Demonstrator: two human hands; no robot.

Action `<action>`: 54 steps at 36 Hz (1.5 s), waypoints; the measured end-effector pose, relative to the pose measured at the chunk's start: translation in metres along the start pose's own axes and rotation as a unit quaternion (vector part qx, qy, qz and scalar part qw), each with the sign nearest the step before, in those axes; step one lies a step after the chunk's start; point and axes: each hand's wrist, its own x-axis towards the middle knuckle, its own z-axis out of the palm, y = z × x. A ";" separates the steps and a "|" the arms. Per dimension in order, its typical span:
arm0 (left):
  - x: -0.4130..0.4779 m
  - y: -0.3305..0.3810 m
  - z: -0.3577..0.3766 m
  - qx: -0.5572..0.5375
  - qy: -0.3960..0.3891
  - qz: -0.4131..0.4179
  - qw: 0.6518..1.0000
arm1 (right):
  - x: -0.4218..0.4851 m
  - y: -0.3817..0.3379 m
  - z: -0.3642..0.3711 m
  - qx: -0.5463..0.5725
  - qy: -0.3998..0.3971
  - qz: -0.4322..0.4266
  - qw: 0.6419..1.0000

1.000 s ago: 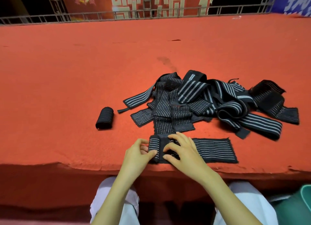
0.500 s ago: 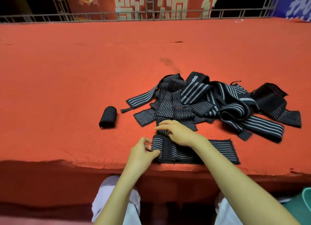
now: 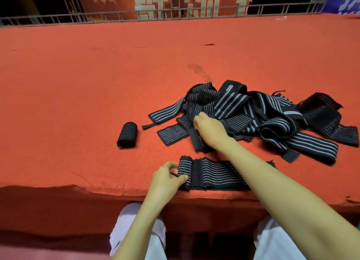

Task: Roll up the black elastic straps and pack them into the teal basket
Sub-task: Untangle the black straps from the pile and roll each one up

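Note:
A black strap with thin white stripes (image 3: 216, 175) lies flat along the front edge of the red table. Its left end is rolled up, and my left hand (image 3: 167, 180) pinches that roll between thumb and fingers. My right hand (image 3: 211, 132) reaches forward across the strap and rests on the near side of a tangled pile of striped black straps (image 3: 272, 119). The back of that hand hides its fingers. A finished roll (image 3: 127, 135) lies alone to the left of the pile. Of the teal basket only a sliver (image 3: 359, 226) shows at the right edge.
The red felt table (image 3: 97, 84) stretches far back to a metal railing (image 3: 116, 18) with banners behind. Its front edge runs just below the flat strap. My knees in light trousers (image 3: 136, 230) show under the table.
My right hand left the flat strap and moved forward onto the pile, shifting a strap end there. My left hand kept its hold on the rolled end.

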 end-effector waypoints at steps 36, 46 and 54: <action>-0.018 0.021 0.041 0.168 0.108 0.180 0.963 | -0.155 0.009 0.018 0.176 -0.009 0.011 0.984; -0.009 0.025 0.019 0.055 -0.059 0.174 0.982 | -0.159 0.011 0.016 0.188 -0.012 0.013 0.982; -0.007 0.020 0.030 -0.054 -0.056 0.067 0.995 | -0.166 0.015 0.019 0.204 -0.008 0.008 0.979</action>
